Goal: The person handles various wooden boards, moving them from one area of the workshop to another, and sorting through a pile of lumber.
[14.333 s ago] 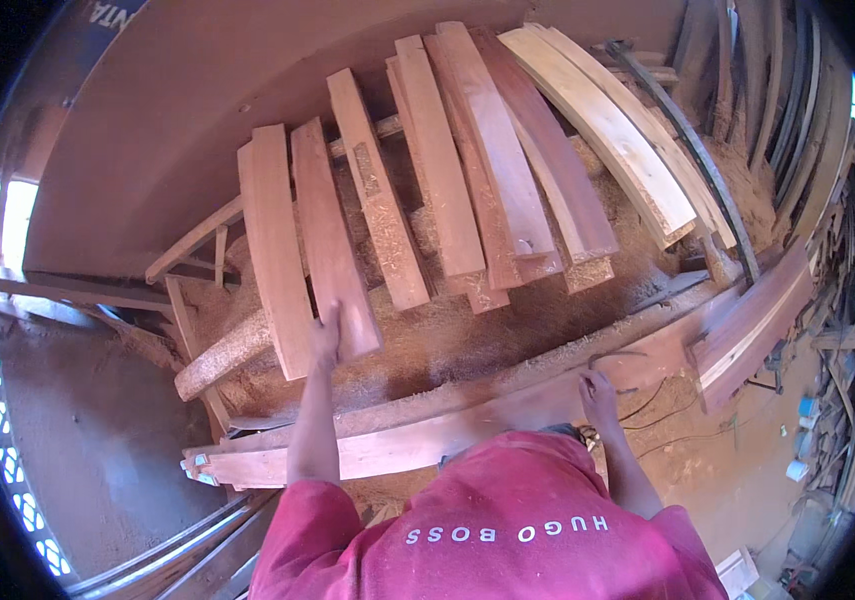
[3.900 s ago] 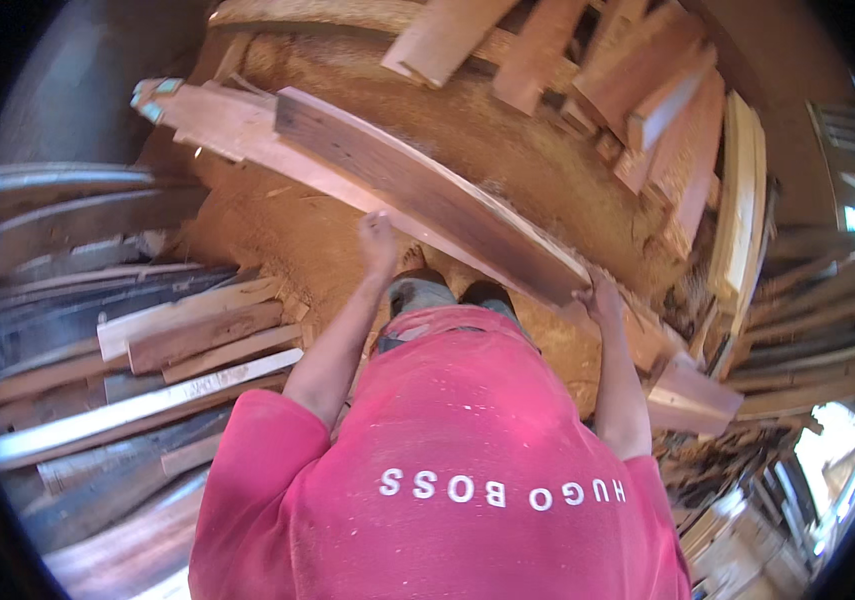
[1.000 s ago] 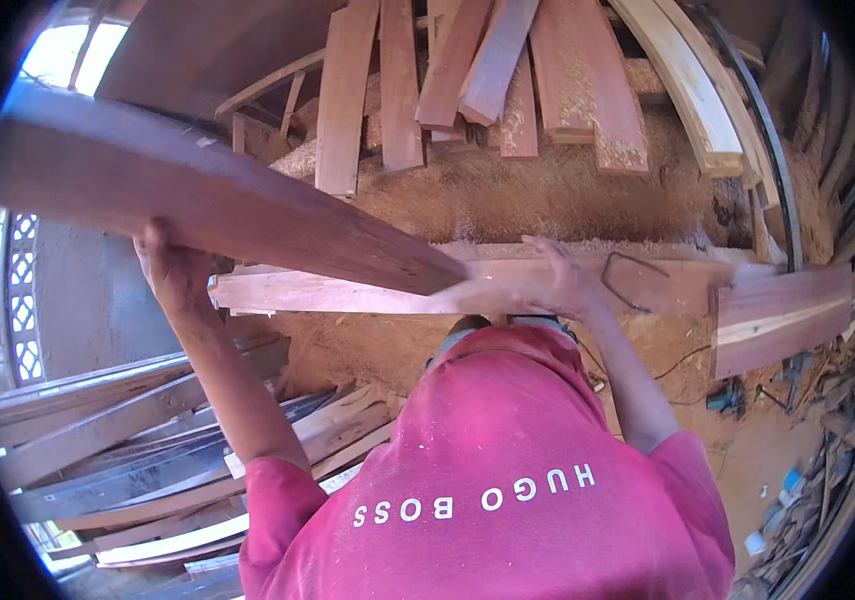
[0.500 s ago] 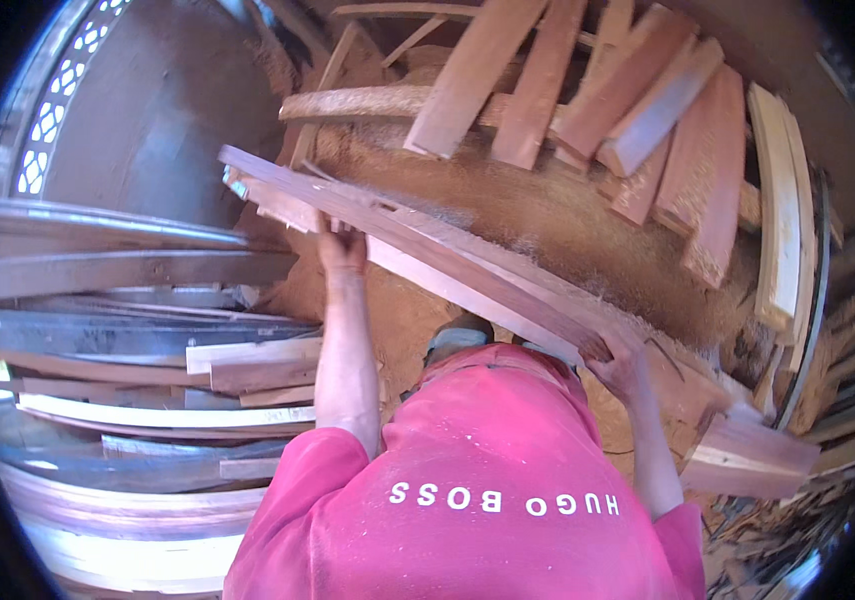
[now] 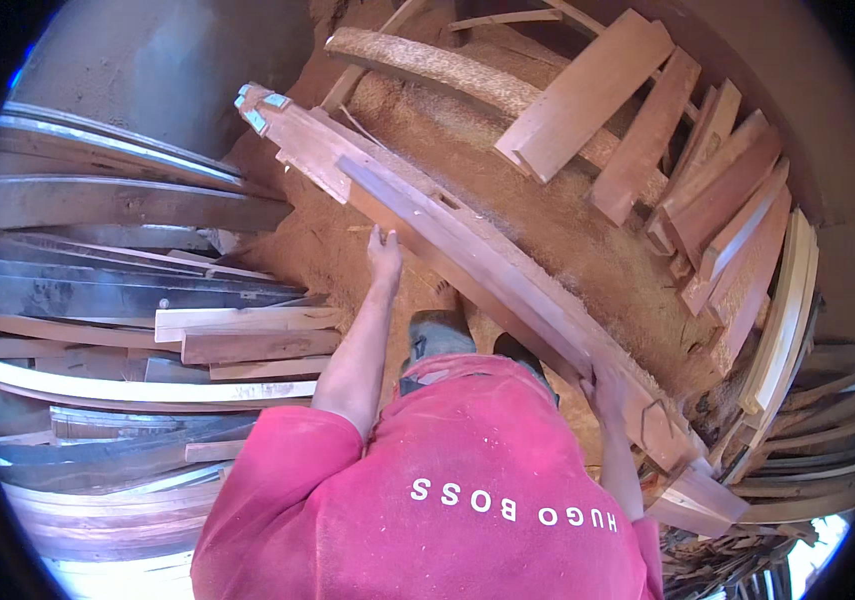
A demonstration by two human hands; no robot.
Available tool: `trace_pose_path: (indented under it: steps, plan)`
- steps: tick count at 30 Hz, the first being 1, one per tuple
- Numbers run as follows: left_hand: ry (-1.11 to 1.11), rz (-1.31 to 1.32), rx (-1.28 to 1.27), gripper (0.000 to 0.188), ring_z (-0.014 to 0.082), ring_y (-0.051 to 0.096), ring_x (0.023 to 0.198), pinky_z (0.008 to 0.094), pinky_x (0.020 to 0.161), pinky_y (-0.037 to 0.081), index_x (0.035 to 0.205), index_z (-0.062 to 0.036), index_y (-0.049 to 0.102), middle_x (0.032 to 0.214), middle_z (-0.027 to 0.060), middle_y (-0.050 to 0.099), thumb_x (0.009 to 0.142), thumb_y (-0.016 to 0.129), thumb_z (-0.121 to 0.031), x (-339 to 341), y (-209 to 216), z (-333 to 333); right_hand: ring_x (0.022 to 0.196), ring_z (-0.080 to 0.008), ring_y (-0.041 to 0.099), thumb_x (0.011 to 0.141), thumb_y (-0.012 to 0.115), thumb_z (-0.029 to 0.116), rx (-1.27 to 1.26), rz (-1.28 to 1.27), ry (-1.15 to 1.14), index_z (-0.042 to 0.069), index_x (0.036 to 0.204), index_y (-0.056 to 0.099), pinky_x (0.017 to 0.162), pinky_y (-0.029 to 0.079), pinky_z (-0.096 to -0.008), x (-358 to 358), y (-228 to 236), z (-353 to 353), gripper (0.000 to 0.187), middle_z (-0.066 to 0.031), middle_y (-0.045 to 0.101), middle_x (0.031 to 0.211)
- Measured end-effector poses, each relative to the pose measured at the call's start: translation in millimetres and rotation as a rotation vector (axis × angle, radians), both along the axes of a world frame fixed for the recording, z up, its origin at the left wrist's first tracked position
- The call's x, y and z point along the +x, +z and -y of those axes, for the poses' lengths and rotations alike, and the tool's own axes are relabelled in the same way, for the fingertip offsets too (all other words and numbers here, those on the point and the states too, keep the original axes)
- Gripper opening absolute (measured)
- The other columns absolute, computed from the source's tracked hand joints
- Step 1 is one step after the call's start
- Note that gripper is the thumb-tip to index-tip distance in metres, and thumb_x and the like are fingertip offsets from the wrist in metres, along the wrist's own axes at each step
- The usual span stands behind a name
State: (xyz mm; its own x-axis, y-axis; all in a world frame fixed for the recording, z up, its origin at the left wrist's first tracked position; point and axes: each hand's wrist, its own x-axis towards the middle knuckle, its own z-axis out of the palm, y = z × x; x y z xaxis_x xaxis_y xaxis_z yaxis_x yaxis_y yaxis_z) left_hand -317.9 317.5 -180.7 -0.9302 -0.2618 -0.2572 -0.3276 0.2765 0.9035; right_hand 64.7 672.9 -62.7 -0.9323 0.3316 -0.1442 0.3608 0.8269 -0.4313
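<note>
A long reddish-brown wooden board lies slantwise along a heavy wooden workbench beam, from far left to near right. My right hand is wrapped round the board's near right end. Off the board's near edge, toward its left end, is my left hand, holding nothing. Its fingers are raised and a little apart, with a small gap to the wood. Light-blue patches mark the beam's far left end.
Stacked planks fill the left side. Several cut boards lean on a rough log at the far right. Pale slats stand at the right, and a short block sits near the beam's end. Sawdust covers the ground.
The board has come down onto the beam and shifted toward the right. My left hand has let go of its far end and drawn back; my right hand still grips it. The view has turned.
</note>
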Motion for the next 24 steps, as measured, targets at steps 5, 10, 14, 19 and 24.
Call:
trace_pose_path:
  steps: [5, 10, 14, 19, 24]
  plan:
    - [-0.445, -0.325, -0.682, 0.049, 0.0351, 0.046, 0.132, 0.0487, 0.11, 0.036, 0.135, -0.0071, 0.055, 0.133, 0.0189, 0.056, 0.087, 0.062, -0.014, -17.8, 78.7, 5.6, 0.088, -0.0372, 0.062, 0.069, 0.081, 0.019, 0.065, 0.152, 0.033, 0.01, 0.109, 0.064, 0.078, 0.048, -0.0472, -10.4, -15.8, 10.3, 0.045, -0.0145, 0.066, 0.094]
    - [-0.898, -0.589, -0.88, 0.055, 0.0339, 0.045, 0.135, 0.0514, 0.11, 0.035, 0.135, -0.0168, 0.057, 0.139, 0.0112, 0.054, 0.082, 0.069, -0.019, -75.3, 106.8, -4.5, 0.087, -0.0378, 0.061, 0.067, 0.08, 0.017, 0.037, 0.096, 0.005, 0.008, 0.108, 0.064, 0.075, 0.048, -0.0471, -19.1, -20.0, 14.7, 0.044, -0.015, 0.065, 0.096]
    - [-1.306, -0.867, -0.873, 0.045, 0.0309, 0.05, 0.129, 0.052, 0.11, 0.035, 0.128, -0.0177, 0.06, 0.131, 0.0098, 0.058, 0.084, 0.066, -0.023, -95.5, 82.3, -9.0, 0.087, -0.0375, 0.061, 0.066, 0.08, 0.017, 0.046, 0.091, 0.035, 0.008, 0.106, 0.064, 0.074, 0.049, -0.0468, -12.7, -11.8, 12.0, 0.044, -0.0149, 0.065, 0.095]
    - [-1.57, -0.726, -0.959, 0.029, 0.0254, 0.059, 0.11, 0.0471, 0.101, 0.041, 0.109, -0.0167, 0.065, 0.106, 0.0053, 0.064, 0.082, 0.066, -0.027, -108.7, 60.6, -21.5, 0.085, -0.0362, 0.062, 0.064, 0.082, 0.017, 0.113, 0.335, 0.045, 0.008, 0.102, 0.064, 0.074, 0.05, -0.0462, -7.2, -14.0, 5.2, 0.042, -0.0149, 0.064, 0.087]
    - [-1.456, -0.636, -0.965, 0.028, 0.0255, 0.059, 0.111, 0.0453, 0.098, 0.043, 0.106, -0.016, 0.066, 0.105, 0.0061, 0.065, 0.08, 0.067, -0.026, -150.6, 50.3, 30.8, 0.085, -0.0357, 0.063, 0.066, 0.081, 0.018, 0.033, 0.186, 0.087, 0.007, 0.096, 0.066, 0.076, 0.05, -0.0451, -67.3, -9.5, 28.0, 0.036, -0.0146, 0.064, 0.086]
